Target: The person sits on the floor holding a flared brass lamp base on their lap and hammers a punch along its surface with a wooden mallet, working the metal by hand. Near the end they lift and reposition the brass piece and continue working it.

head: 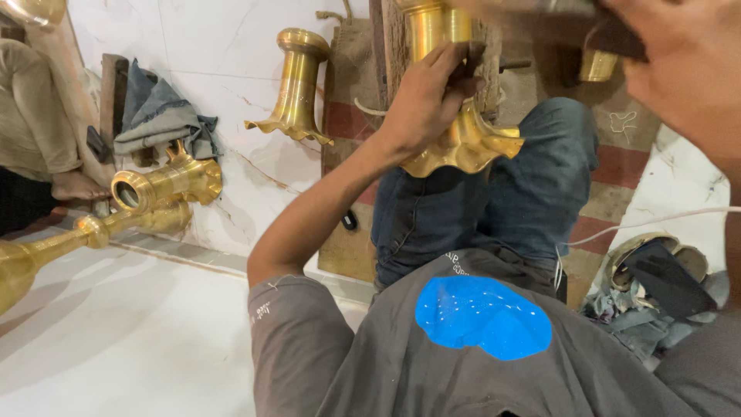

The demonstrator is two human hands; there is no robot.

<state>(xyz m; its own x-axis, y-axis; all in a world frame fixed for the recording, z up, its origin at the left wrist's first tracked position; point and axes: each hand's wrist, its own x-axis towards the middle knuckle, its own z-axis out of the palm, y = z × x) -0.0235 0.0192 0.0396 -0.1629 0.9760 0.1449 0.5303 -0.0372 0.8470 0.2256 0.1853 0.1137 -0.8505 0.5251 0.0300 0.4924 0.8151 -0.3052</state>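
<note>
L. hand (428,96) grips a brass vase (455,116) w/ ruffled rim, held above the lap. R. hand (679,66), upper right, closed on a dark tool (571,27) at vase top. Second brass vase (297,85) stands left of L. hand; brass pipes (154,197) lie further left.

The person's left arm is stretching forward, bare from the short sleeve, elbow bent, wrist cocked. The left hand (424,96) is curling its fingers shut in a grip. The right hand (679,66) is hovering close, blurred, its fingers unclear.
</note>
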